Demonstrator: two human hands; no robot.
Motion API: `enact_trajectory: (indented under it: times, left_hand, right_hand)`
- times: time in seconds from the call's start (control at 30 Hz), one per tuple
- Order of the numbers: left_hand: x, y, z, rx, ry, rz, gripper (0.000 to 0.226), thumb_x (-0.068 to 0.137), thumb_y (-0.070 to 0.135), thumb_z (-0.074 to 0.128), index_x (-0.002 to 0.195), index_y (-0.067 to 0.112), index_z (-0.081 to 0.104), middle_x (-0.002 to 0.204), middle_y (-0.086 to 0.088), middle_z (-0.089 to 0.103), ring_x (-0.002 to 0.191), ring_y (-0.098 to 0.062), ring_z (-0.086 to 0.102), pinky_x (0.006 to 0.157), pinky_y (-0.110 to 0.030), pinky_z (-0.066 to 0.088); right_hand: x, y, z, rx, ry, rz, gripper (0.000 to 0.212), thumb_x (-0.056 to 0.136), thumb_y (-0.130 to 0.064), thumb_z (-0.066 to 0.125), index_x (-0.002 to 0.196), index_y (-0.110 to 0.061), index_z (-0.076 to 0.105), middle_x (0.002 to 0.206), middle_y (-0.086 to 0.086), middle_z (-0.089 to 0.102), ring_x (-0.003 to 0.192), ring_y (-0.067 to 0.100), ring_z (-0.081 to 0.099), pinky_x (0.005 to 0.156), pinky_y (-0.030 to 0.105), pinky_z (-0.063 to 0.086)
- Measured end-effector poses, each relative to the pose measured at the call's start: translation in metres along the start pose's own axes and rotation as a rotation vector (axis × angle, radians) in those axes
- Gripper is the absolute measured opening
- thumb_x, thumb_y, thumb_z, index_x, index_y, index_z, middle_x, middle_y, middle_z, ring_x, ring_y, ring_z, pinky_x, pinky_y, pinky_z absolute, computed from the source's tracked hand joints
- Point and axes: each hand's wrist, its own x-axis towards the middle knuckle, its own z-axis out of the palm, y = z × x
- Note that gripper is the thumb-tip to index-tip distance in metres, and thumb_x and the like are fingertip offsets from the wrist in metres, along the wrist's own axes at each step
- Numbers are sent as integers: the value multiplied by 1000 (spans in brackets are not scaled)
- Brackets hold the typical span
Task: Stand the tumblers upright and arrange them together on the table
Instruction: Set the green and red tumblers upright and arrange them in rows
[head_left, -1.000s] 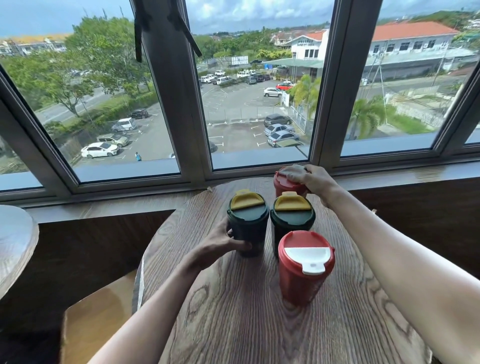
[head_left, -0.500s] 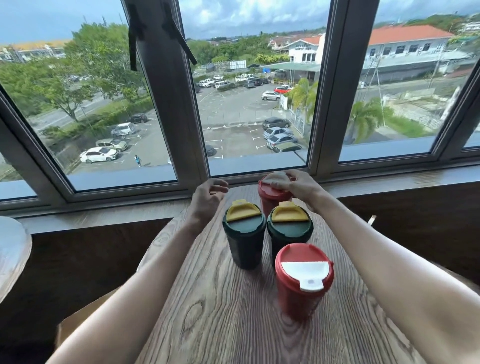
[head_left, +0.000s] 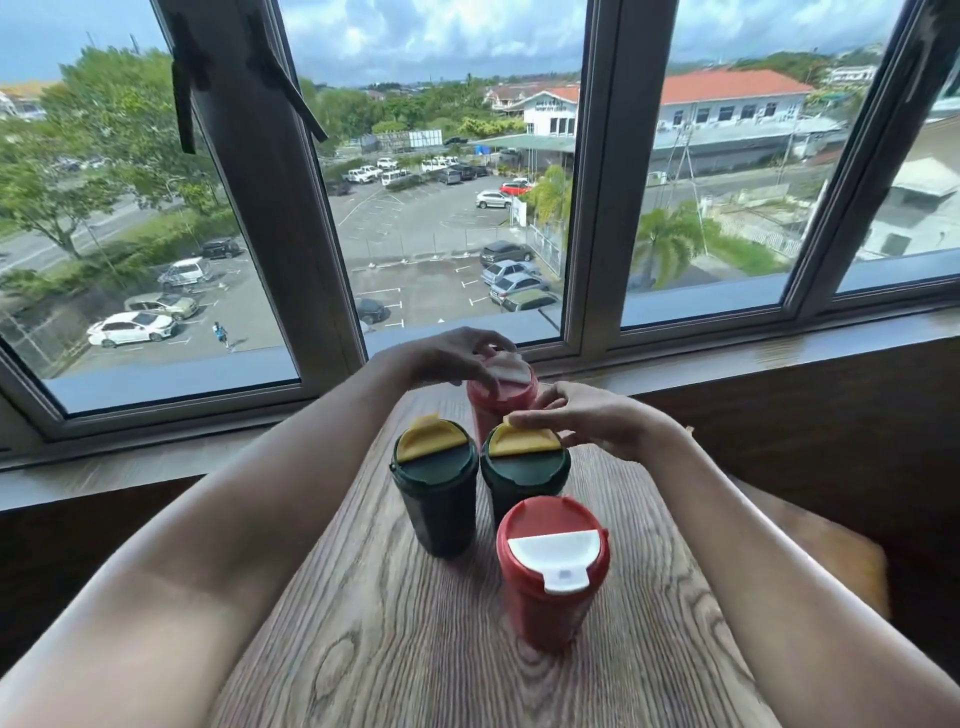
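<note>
Now my left hand grips the far red tumbler's lid, while my right hand pinches the green tumbler's yellow flap.

Near tumbler: red body, red lid, white flip tab. Far tumbler: red body, whitish tab on top, blurred. Left middle tumbler: dark green body and lid, yellow flip tab. Right middle tumbler: dark green, yellow tab likewise. Counter: brown wood, bold dark grain in swirls and long streaks. Window frame: dark brown. Wall panel under sill: dark brown wood grain.
</note>
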Motion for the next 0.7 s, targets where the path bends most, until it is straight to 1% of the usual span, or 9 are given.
enact_trajectory:
  times: [0.07,0.13,0.2,0.27,0.3,0.4,0.5,0.6,0.7]
  left_hand:
    - [4,2,-3,1,-19,-13,65,82,9,75,140,25,50,137,-8,54,117,-29,56,89,-43,58]
    - [7,6,-5,2,-42,-31,62,85,8,72,141,22,50,139,-11,54,113,-28,57,77,-37,59]
    - [13,9,-8,8,-71,-43,59,87,6,70,140,23,51,142,-14,52,119,-30,55,83,-39,58]
    - [18,12,-9,16,-115,-42,59,86,3,69,136,30,55,144,-13,48,130,-31,48,99,-47,53]
    - [20,14,-9,25,-141,-41,58,84,2,68,131,36,59,143,-11,48,132,-30,46,101,-48,51]
    - [23,23,-9,114,-161,-13,49,81,4,70,112,41,66,120,1,56,115,-26,52,79,-36,55]
    - [21,22,-8,177,-74,13,42,79,8,75,112,32,66,102,5,55,100,-25,55,68,-34,54]
    - [10,9,-9,205,36,32,43,76,12,76,112,32,64,112,-4,56,101,-25,57,77,-38,58]
    - [-13,-4,-19,115,188,35,44,73,13,77,109,33,62,112,-8,59,100,-27,60,83,-45,60]
  right_hand:
    - [-4,4,0,-5,-87,37,31,77,-36,80,96,-17,65,91,-2,67,87,12,58,76,29,43]
    - [-5,7,2,30,-157,63,34,81,-30,77,107,-12,67,102,5,72,95,13,63,85,32,48]
    - [-5,9,2,51,-199,81,43,82,-26,76,120,-7,65,115,10,71,103,15,65,96,37,48]
    - [-4,11,1,56,-231,100,45,82,-22,76,123,-6,64,114,8,70,105,16,64,101,37,47]
    - [-3,12,0,55,-241,110,45,81,-21,76,123,-8,64,113,5,70,106,15,64,101,37,46]
    - [-1,13,-2,58,-242,130,45,79,-22,78,123,-17,66,112,1,71,108,13,62,99,35,45]
    - [1,11,-3,57,-247,151,47,79,-23,79,124,-20,65,116,3,70,111,14,61,100,34,45]
    - [1,10,-4,52,-258,160,46,79,-22,78,124,-22,65,114,-1,70,112,14,61,97,33,45]
    - [-1,11,-5,49,-260,161,43,80,-22,77,121,-25,66,113,-2,71,113,13,61,97,32,47]
